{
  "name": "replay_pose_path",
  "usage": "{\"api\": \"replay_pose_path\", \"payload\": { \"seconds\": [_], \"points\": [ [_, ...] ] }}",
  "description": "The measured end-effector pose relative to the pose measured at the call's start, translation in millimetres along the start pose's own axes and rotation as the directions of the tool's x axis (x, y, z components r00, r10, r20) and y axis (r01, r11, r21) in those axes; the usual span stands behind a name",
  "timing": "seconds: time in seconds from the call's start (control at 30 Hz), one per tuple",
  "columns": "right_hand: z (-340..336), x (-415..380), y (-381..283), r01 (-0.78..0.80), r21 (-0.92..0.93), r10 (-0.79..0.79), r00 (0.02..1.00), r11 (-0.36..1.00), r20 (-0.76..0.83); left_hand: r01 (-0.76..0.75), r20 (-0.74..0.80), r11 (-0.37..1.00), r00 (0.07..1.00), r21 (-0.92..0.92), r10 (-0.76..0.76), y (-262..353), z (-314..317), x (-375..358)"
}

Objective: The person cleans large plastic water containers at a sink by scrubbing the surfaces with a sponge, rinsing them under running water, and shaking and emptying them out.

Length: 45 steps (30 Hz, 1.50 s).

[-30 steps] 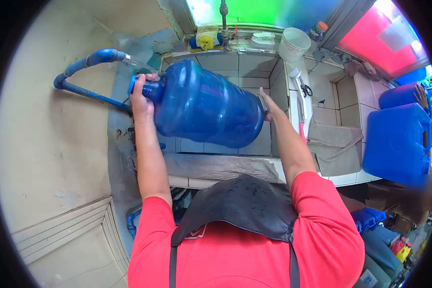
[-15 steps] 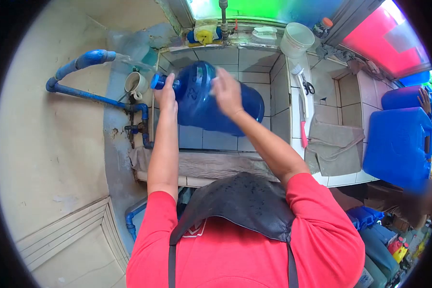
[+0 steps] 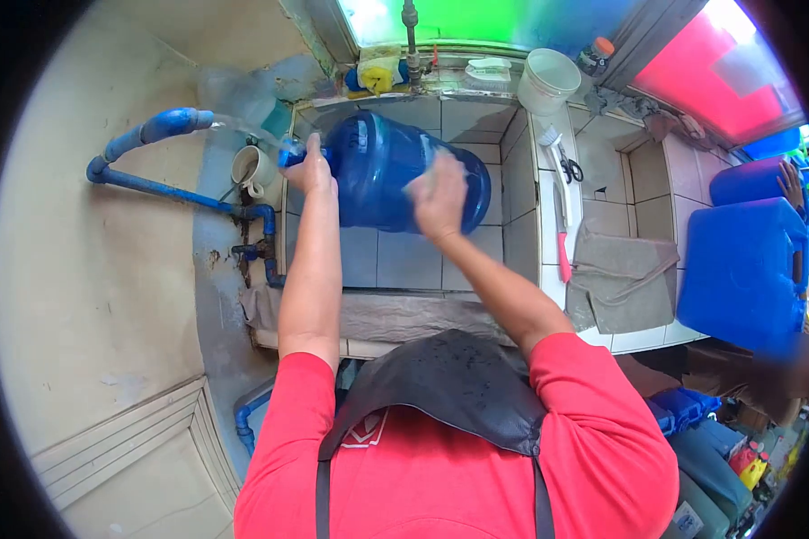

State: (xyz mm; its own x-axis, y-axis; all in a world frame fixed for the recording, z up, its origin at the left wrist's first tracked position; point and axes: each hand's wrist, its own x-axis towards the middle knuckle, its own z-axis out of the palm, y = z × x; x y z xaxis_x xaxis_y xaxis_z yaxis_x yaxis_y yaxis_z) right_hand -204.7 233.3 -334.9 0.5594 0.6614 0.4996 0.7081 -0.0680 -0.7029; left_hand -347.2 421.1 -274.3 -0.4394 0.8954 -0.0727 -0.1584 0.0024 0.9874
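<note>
A large blue water jug (image 3: 382, 171) lies on its side over the tiled basin, its capped neck pointing left. My left hand (image 3: 313, 169) is closed around the neck, just behind the blue cap (image 3: 290, 153). Against the jug's side rests my right hand (image 3: 440, 193), blurred by motion. Its fingers are bent, and a pale greenish edge shows beside them; what it holds is too smeared to name. Water runs from the blue pipe spout (image 3: 202, 119) toward the cap end.
A white mug (image 3: 253, 168) hangs near the pipe. Along the ledge are a white bucket (image 3: 548, 81), a brush (image 3: 553, 139), scissors (image 3: 570, 168) and a pink-handled knife (image 3: 564, 256). At right stand blue jerrycans (image 3: 737, 269), with another person's hand (image 3: 791, 184) at one.
My right hand has slid right and down along the jug toward its base. The jug has turned a little and lies more level. My left hand keeps hold of the neck.
</note>
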Motion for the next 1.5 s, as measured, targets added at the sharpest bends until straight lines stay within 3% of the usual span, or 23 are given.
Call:
{"api": "replay_pose_path", "payload": {
  "seconds": [0.07,0.13,0.2,0.27,0.3,0.37,0.4,0.47,0.53,0.57,0.63,0.7,0.83,0.93,0.97,1.0,1.1,1.17,1.23,1.27,1.37,1.47,1.5],
  "points": [
    [-15.1,-2.2,-43.3,0.174,0.048,-0.179,0.968,0.984,0.178,-0.007,0.036,0.999,0.999,-0.047,0.008,-7.8,6.6,7.8],
    [-12.2,-7.7,-22.2,0.263,0.013,-0.260,0.941,0.965,0.215,0.166,0.169,0.981,0.974,-0.102,-0.148,-6.5,-1.3,15.0],
    [-16.7,-13.8,14.5,0.178,0.045,-0.182,0.979,0.983,0.089,0.129,0.173,0.985,0.979,-0.111,-0.108,-26.1,-16.7,34.2],
    [-3.5,-34.3,67.3,-0.168,-0.204,0.160,0.986,0.964,-0.053,0.167,0.176,0.976,0.974,-0.137,-0.142,-18.3,-29.6,24.1],
    [-6.4,-36.2,77.2,-0.414,-0.115,0.406,0.910,0.903,-0.082,0.118,0.159,0.986,0.982,-0.121,-0.098,-22.0,-34.7,25.7],
    [-29.6,-17.0,91.2,-0.743,-0.043,0.734,0.648,0.668,0.203,0.011,0.078,0.999,0.997,-0.040,-0.008,-13.2,-35.5,8.8],
    [-37.1,-10.0,93.9,-0.734,-0.046,0.727,0.658,0.677,0.196,0.014,0.078,0.998,0.997,-0.055,-0.010,-3.8,-34.9,0.4],
    [-50.3,6.3,99.2,-0.635,-0.378,0.736,0.625,0.674,0.262,0.000,0.174,0.999,0.985,-0.049,0.008,12.5,-31.3,-12.5],
    [-58.3,33.9,108.0,-0.545,-0.384,0.657,0.697,0.745,0.286,0.032,0.334,0.996,0.943,-0.079,-0.004,37.3,-37.3,-19.3],
    [-59.9,47.3,111.7,-0.460,-0.385,0.582,0.748,0.801,0.318,-0.122,0.374,0.992,0.922,0.023,0.105,51.4,-38.0,-23.9],
    [-80.8,94.7,75.9,-0.396,-0.344,0.475,0.860,0.851,0.186,-0.267,0.407,0.956,0.892,0.118,0.199,78.3,-38.1,-30.6],
    [-102.7,142.5,46.2,-0.287,-0.319,0.309,0.951,0.903,0.019,-0.597,0.621,0.690,0.736,0.410,0.268,104.1,-40.2,-33.9],
    [-148.7,233.3,26.1,0.022,-0.419,-0.161,0.941,0.908,-0.299,-0.662,0.647,0.477,0.728,0.578,0.227,129.5,-32.0,-32.3],
    [-161.8,286.4,64.8,-0.113,-0.474,0.021,0.981,0.873,-0.194,-0.684,0.654,0.270,0.729,0.678,0.204,141.6,-21.6,-36.5],
    [-160.6,298.6,73.9,-0.180,-0.452,0.136,0.983,0.874,-0.127,-0.874,0.705,0.298,0.485,0.383,0.518,117.8,-25.3,-20.5],
    [-160.5,306.3,73.0,-0.170,-0.620,0.188,0.982,0.766,-0.037,-0.916,0.704,0.311,0.396,0.254,0.590,115.8,-24.6,-15.5],
    [-134.3,299.8,20.8,-0.087,-0.684,0.193,0.978,0.724,0.081,-0.888,0.666,0.404,0.438,0.217,0.604,99.2,-21.1,3.5],
    [-99.7,277.1,-24.7,0.046,-0.417,0.063,0.968,0.908,0.244,-0.874,0.621,0.427,0.470,0.230,0.627,94.6,-15.7,8.6],
    [-65.3,249.3,-73.4,0.029,0.019,-0.035,0.795,0.999,0.605,-0.857,0.592,0.424,0.511,0.294,0.622,95.1,-8.9,10.8],
    [-51.2,235.5,-102.1,-0.050,0.114,-0.052,0.664,0.992,0.746,-0.855,0.589,0.425,0.514,0.296,0.624,94.3,-5.8,10.8],
    [0.2,203.8,-159.3,-0.224,0.501,-0.356,0.474,0.836,0.805,-0.798,0.500,0.465,0.602,0.383,0.622,85.1,-1.1,16.5],
    [25.3,183.5,-218.4,-0.378,0.492,-0.234,0.555,0.784,0.799,-0.829,0.521,0.372,0.554,0.418,0.649,63.8,-5.5,31.4],
    [41.6,184.3,-227.0,-0.579,0.478,-0.158,0.515,0.661,0.843,-0.772,0.499,0.508,0.635,0.383,0.590,52.9,-6.5,36.2]
  ]
}}
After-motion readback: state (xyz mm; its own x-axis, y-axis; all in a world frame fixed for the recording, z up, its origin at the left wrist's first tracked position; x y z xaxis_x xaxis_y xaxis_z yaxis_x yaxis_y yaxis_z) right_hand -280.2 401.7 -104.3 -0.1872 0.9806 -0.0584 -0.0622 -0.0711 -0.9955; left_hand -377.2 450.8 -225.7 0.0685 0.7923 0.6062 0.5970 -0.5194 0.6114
